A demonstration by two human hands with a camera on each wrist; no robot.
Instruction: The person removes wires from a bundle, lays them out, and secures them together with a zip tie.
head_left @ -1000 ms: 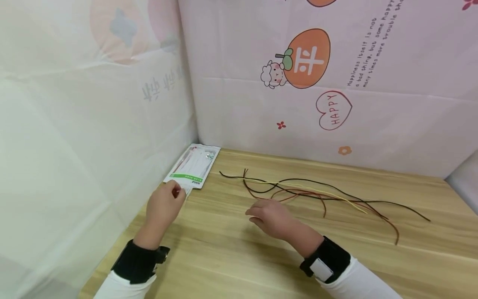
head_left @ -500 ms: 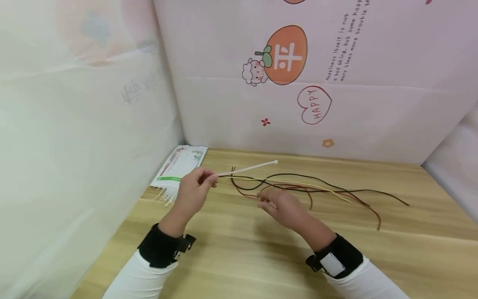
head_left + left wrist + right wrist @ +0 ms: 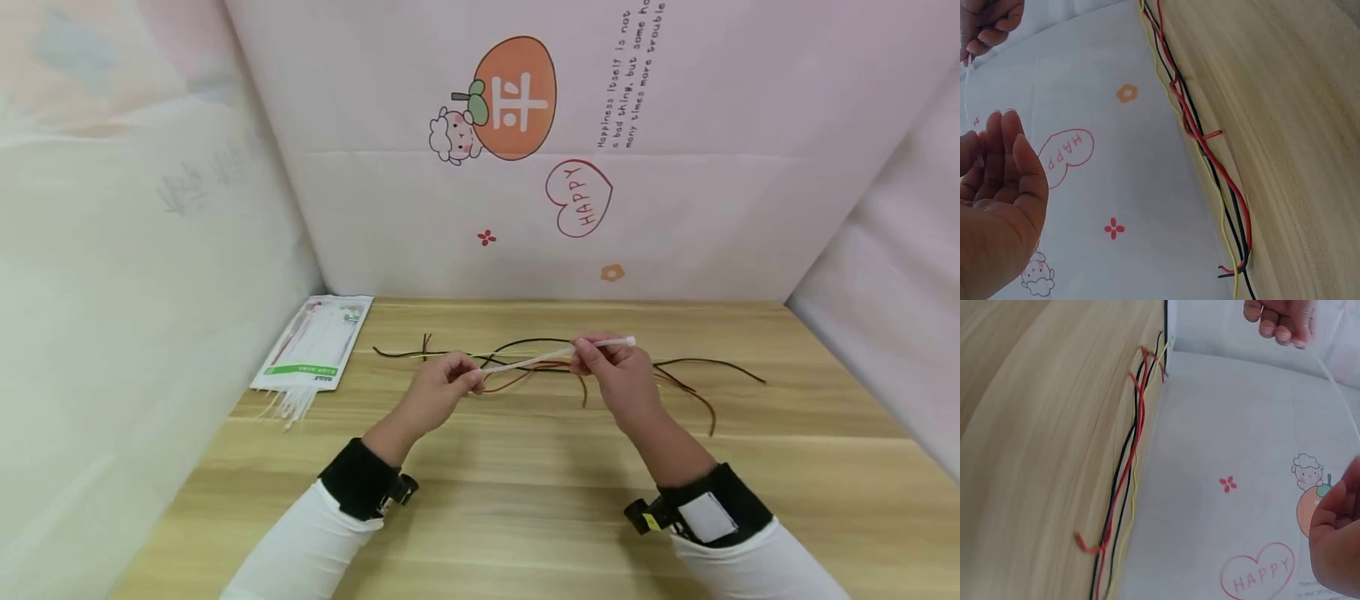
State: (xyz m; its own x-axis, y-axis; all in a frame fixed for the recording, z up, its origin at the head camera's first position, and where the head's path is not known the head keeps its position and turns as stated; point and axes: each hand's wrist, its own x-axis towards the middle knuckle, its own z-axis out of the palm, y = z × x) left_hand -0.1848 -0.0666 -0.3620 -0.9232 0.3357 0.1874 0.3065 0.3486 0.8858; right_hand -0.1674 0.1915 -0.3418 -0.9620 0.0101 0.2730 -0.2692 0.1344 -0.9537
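Note:
A white cable tie (image 3: 528, 361) stretches between my two hands above the table. My left hand (image 3: 438, 390) pinches its tail end between thumb and fingers. Near the head of the tie, my right hand (image 3: 618, 375) pinches it, with the small square head poking out past the fingers to the right. Beneath and behind the hands lie loose black, red and yellow wires (image 3: 708, 362), partly hidden by the right hand in the head view. In the left wrist view the wires (image 3: 1200, 140) run in a long tangled strand, well apart from the left hand (image 3: 1007, 206).
A white packet (image 3: 311, 337) with a green stripe lies at the back left of the wooden table (image 3: 525, 517), more cable ties (image 3: 294, 402) sticking out of its near end. Printed cloth walls (image 3: 420, 225) stand at the back and both sides.
My left hand has come away from the packet with a cable tie and moved right. My right hand has risen from beside the wires and taken hold of the tie near its head.

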